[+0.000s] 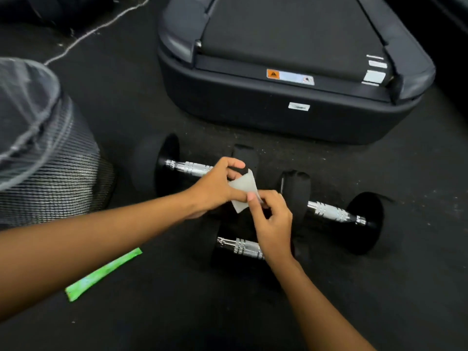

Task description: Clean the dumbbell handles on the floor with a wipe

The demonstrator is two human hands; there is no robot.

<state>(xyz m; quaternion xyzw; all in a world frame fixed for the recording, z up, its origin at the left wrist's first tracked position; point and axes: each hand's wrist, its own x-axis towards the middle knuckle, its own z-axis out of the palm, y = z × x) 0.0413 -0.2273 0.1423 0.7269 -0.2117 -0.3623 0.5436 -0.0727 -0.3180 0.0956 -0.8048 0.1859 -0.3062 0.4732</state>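
Being pinched at frame centre by left hand (215, 190) and right hand (274, 224), wipe (243, 190) is judged limp, light; best wrapped round knurled dumbbell handles (190, 168) beneath.

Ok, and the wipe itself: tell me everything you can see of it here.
The wipe is a small, thin, pale grey-white sheet, like soft tissue, partly unfolded, with one corner raised. It is held up between both hands: the left hand pinches its left side and the right hand pinches its lower right edge. It hangs in front of the black dumbbells on the floor and does not appear to touch them.
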